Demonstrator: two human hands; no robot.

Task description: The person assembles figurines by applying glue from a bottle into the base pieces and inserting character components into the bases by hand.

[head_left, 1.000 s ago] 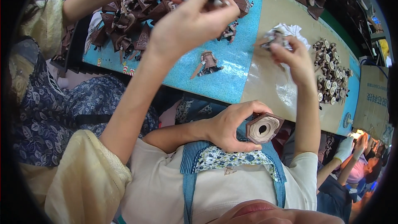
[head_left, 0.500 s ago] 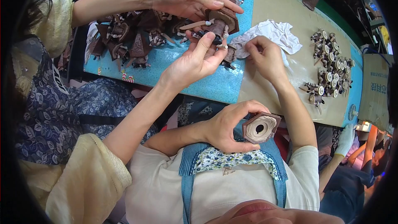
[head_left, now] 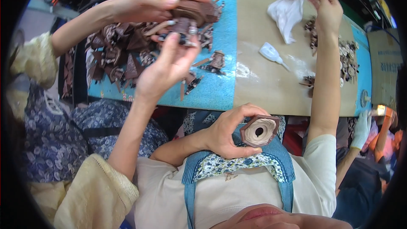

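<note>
Close to my chest, my left hand (head_left: 227, 133) is closed around a brown six-sided piece (head_left: 260, 130). Its cream, rough inner side with a dark round hole faces up. My right hand (head_left: 326, 6) is raised over the far part of the table, pinching a white cloth (head_left: 288, 12) that hangs down from the fingers. Below the cloth, a small white squeeze bottle (head_left: 271, 53) with a thin nozzle lies on the tan sheet.
To my left, a co-worker's hands (head_left: 163, 65) hold a small brown figurine (head_left: 184, 23) over a pile of brown pointed pieces (head_left: 131, 65) on a blue mat (head_left: 222, 89). More figurine parts (head_left: 348, 55) with pale round discs stand at the right. A cardboard box (head_left: 383, 59) is beyond them.
My right hand has moved up and away, lifting the cloth off the table and uncovering the squeeze bottle. My left hand keeps its hold. The co-worker's hands and figurine have shifted left.
</note>
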